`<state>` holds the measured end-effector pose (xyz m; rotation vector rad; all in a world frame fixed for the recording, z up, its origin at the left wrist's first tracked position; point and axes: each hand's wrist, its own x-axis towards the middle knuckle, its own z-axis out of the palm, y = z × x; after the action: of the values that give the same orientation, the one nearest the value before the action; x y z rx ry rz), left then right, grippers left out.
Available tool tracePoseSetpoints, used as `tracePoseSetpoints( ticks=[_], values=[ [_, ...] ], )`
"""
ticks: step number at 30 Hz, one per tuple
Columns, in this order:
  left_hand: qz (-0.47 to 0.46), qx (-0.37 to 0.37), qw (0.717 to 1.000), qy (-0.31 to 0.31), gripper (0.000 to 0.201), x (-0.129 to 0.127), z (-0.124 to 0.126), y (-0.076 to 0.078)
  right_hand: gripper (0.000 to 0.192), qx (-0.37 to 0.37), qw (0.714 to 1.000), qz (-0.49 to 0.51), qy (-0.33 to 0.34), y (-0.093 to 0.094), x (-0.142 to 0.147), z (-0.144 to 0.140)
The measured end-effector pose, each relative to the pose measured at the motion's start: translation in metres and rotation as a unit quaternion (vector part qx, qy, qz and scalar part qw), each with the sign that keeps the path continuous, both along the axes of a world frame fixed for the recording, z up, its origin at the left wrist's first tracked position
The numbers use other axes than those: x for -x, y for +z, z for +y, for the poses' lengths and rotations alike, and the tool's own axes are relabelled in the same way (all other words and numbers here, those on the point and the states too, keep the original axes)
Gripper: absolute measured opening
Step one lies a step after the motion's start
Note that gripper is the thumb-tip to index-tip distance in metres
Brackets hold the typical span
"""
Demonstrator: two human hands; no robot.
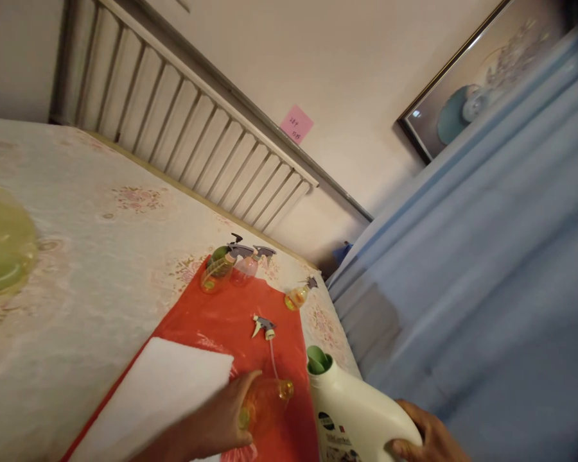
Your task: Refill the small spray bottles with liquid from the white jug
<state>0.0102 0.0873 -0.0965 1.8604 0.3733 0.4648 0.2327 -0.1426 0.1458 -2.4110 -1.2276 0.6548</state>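
Note:
My left hand (219, 417) grips a small clear orange bottle (268, 401) that lies on its side on a red sheet (231, 314), its neck open. The bottle's grey spray head (263, 326) with its dip tube lies loose on the sheet just beyond it. My right hand (426, 439) holds a large white detergent jug (354, 417) by its lower body; the jug is tilted, its green spout (318, 360) open and close to the orange bottle's neck.
Three more small spray bottles lie at the sheet's far end: green (218, 260), pink (245, 268), orange (296, 296). A white cloth (158, 391) covers the sheet's near left. A yellow-green basin (2, 240) sits far left. A blue curtain (486, 289) hangs right.

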Motion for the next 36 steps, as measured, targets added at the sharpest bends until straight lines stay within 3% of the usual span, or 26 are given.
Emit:
tracePoseSetpoints(
  ticks=[6, 14, 18, 23, 28, 36],
  values=[
    [-0.002, -0.038, 0.999, -0.013, 0.078, 0.003, 0.000, 0.004, 0.071, 0.001, 1.000, 0.025, 0.012, -0.004, -0.003, -0.012],
    [-0.008, -0.047, 0.999, -0.013, 0.078, 0.000, 0.001, -0.006, 0.067, 0.012, 0.995, 0.094, 0.044, 0.002, 0.014, -0.011],
    [-0.010, -0.044, 0.999, -0.011, 0.082, -0.003, 0.002, -0.012, 0.076, 0.008, 0.992, 0.116, 0.057, 0.002, 0.013, -0.013],
    [0.025, -0.041, 0.999, -0.020, 0.088, -0.003, 0.003, -0.007, 0.084, 0.021, 0.995, 0.090, 0.046, 0.002, 0.003, -0.023],
    [0.004, -0.051, 0.998, -0.024, 0.086, -0.001, 0.002, -0.004, 0.077, 0.021, 0.992, 0.100, 0.071, 0.006, 0.005, -0.023],
    [-0.003, -0.043, 0.999, -0.019, 0.085, -0.003, 0.003, -0.010, 0.077, 0.056, 0.994, 0.078, 0.059, 0.008, 0.011, -0.016]
  ],
)
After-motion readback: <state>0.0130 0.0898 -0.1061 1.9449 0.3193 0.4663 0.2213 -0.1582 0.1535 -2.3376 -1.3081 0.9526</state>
